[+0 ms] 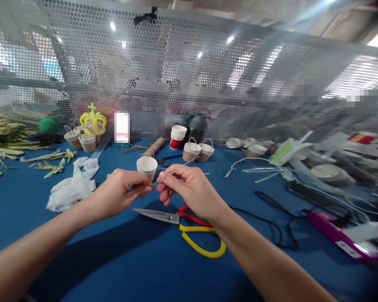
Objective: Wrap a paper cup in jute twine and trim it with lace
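Observation:
Close together above the blue table, both my hands pinch one thin twisted cord [180, 168]. My left hand [126, 188] is closed on its lower end, thumb against fingertips. A short way along, my right hand [185, 184] grips the same cord, and its free end sticks out up to the right. Just behind my hands stands a small white-rimmed paper cup [147, 164], its lower part partly hidden. Below them lie scissors [170, 216] with red and yellow handles, the blades pointing left; my right wrist covers part of the handles.
At the back stand small cups with cord handles [191, 151], a twine roll [156, 147] and stacked red-and-white cups [178, 137]. Crumpled white cloth [71, 186] lies left. A purple glue gun-like device or power strip [337, 235], black cable and clutter fill the right. A perforated metal screen [182, 63] closes the back.

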`<state>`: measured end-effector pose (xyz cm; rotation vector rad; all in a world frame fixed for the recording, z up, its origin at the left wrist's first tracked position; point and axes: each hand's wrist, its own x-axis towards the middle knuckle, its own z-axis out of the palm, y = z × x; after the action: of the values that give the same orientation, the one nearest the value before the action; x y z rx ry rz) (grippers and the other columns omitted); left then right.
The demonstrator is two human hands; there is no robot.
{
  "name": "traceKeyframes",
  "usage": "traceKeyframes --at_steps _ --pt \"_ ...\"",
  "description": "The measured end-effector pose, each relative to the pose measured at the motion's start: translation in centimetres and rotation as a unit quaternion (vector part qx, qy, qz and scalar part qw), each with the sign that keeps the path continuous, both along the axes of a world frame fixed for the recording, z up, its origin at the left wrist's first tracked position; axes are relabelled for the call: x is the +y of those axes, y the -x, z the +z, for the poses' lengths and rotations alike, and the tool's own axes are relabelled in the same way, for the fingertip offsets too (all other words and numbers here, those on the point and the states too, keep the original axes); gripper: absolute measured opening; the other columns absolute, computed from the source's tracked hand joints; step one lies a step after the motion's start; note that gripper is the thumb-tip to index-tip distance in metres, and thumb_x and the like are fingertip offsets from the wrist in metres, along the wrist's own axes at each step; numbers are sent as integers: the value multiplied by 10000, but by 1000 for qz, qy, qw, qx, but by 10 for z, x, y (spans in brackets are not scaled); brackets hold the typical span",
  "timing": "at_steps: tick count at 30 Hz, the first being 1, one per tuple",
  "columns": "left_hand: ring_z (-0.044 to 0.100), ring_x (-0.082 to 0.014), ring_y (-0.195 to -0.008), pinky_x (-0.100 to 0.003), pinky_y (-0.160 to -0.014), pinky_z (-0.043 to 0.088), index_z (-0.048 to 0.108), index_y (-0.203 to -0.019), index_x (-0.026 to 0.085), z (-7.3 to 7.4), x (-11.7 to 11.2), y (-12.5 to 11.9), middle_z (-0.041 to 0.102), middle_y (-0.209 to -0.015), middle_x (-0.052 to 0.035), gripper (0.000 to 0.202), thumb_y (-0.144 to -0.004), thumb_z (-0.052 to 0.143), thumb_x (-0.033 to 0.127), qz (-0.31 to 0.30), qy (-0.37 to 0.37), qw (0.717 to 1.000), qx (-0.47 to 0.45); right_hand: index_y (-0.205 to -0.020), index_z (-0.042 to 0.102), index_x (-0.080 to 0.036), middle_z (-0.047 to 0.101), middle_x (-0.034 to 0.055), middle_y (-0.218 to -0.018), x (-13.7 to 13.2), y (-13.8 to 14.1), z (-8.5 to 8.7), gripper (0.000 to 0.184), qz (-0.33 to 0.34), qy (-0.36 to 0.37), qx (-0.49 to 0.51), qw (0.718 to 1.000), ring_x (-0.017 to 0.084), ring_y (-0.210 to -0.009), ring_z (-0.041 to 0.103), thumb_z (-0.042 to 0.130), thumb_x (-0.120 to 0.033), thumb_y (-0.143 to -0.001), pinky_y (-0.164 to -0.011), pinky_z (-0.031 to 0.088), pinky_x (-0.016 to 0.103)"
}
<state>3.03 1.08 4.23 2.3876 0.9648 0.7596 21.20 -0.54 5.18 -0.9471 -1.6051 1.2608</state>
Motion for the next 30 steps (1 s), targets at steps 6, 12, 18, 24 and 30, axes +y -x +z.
traceKeyframes --at_steps 6,12,18,24,30 --pt "501 -83 -558 -167 -527 373 592 -741 134 -4 2 -1 605 -630 9 236 -823 448 301 2 76 997 5 -700 535 -127 584 -3 -620 7 -2 -3 171 -12 -1 1 1000 94 -500 587 534 -256 -812 -468 513 233" --pt "497 -86 -580 -172 -542 383 586 -800 133 -8 3 -5 579 -642 9 233 -819 448 320 -18 133 990 -31 -671 522 -129 565 -17 -591 7 2 -5 180 -16 -20 -58 998 65 -458 550 521 -229 -820 -437 474 193" --pt "472 -73 -530 -159 -509 360 575 -708 133 -8 2 -2 560 -582 17 235 -817 448 297 -28 109 993 -24 -653 525 -127 553 -17 -596 3 3 -2 199 -2 -8 -52 999 59 -457 538 517 -232 -821 -405 452 174" --pt "465 -75 -529 -164 -510 361 571 -706 134 -7 2 -4 560 -584 15 226 -815 445 287 -20 99 994 -28 -648 541 -124 559 -12 -605 5 1 -3 222 18 13 -30 999 62 -467 542 532 -270 -815 -406 450 177" --pt "471 -78 -526 -168 -513 370 561 -718 132 -11 4 -5 548 -568 19 209 -803 455 291 2 118 992 -39 -702 536 -124 584 -8 -615 9 -3 -4 160 5 23 -27 999 70 -489 565 544 -243 -808 -453 477 196"
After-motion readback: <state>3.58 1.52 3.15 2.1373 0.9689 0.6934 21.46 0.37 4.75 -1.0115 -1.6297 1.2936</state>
